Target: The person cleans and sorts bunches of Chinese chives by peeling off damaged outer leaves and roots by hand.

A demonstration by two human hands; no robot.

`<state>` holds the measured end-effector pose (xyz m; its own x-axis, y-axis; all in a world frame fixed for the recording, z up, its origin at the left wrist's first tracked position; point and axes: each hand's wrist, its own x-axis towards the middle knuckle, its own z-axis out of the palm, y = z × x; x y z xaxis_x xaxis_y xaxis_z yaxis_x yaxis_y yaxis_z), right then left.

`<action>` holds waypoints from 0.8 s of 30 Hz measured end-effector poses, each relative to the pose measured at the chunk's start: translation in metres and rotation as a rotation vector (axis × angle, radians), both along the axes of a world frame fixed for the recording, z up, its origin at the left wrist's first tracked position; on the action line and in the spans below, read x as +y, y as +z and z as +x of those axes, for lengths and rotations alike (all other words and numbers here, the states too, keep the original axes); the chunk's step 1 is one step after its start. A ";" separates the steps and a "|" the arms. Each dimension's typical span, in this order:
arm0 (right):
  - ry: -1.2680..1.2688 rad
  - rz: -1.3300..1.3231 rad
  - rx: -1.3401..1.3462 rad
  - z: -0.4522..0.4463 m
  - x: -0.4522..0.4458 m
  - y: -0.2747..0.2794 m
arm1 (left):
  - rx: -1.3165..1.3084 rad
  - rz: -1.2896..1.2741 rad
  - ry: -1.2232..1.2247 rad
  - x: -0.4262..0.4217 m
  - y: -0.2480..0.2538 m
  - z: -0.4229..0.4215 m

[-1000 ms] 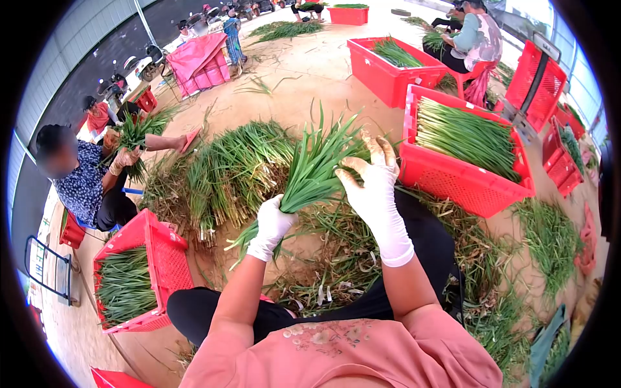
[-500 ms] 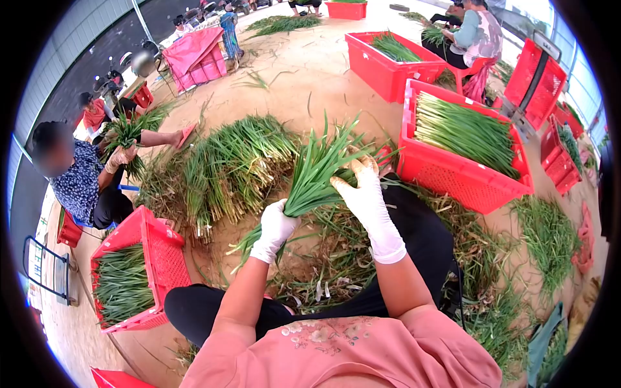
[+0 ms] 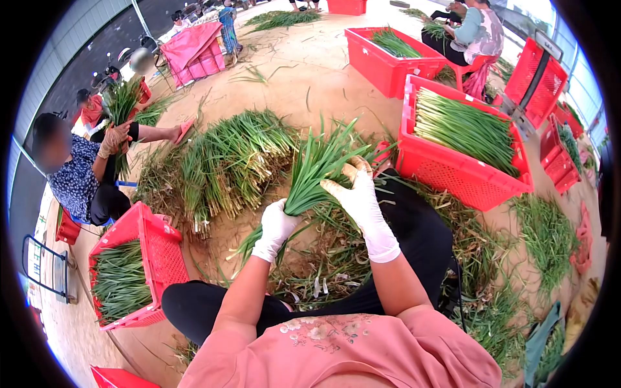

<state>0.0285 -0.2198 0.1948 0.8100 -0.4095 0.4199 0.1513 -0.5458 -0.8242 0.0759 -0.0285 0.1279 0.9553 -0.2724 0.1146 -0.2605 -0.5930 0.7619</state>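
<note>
Head view: red crate holds green stalks, left hand a bunch.

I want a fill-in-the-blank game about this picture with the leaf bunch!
1. The person's left hand wears a ____ glove.
2. It grips a bunch of long leaves whose main colour is ____.
3. The crate nearest the right hand is coloured ____.
4. The front of the pink shirt is printed with ____.

Missing words: white; green; red; flowers.
</note>
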 end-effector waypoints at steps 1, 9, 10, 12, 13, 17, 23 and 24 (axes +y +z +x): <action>0.053 0.067 0.011 0.001 0.001 -0.002 | -0.008 0.017 0.010 -0.001 0.001 -0.002; 0.073 0.188 -0.073 -0.004 -0.006 -0.006 | -0.023 0.029 -0.002 0.002 -0.001 -0.005; 0.072 0.188 -0.073 -0.002 -0.010 -0.009 | -0.027 0.040 0.005 0.003 0.000 -0.005; 0.135 0.506 -0.094 0.000 -0.014 -0.012 | -0.031 0.049 0.009 0.003 0.000 -0.006; 0.152 0.592 -0.072 -0.001 -0.016 -0.011 | -0.046 0.069 0.010 0.002 -0.001 -0.007; 0.098 0.511 -0.037 0.001 -0.025 -0.009 | -0.069 0.144 0.039 0.002 -0.002 -0.009; 0.168 0.494 -0.062 0.001 -0.033 0.001 | -0.096 0.167 0.030 0.006 -0.013 -0.007; 0.149 0.403 -0.042 0.001 -0.034 0.002 | -0.097 0.167 0.030 0.007 -0.012 -0.008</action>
<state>0.0296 -0.2537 0.1966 0.8584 -0.4270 0.2842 0.2423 -0.1510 -0.9584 0.0683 -0.0218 0.1154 0.9500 -0.2671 0.1617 -0.3081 -0.7179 0.6243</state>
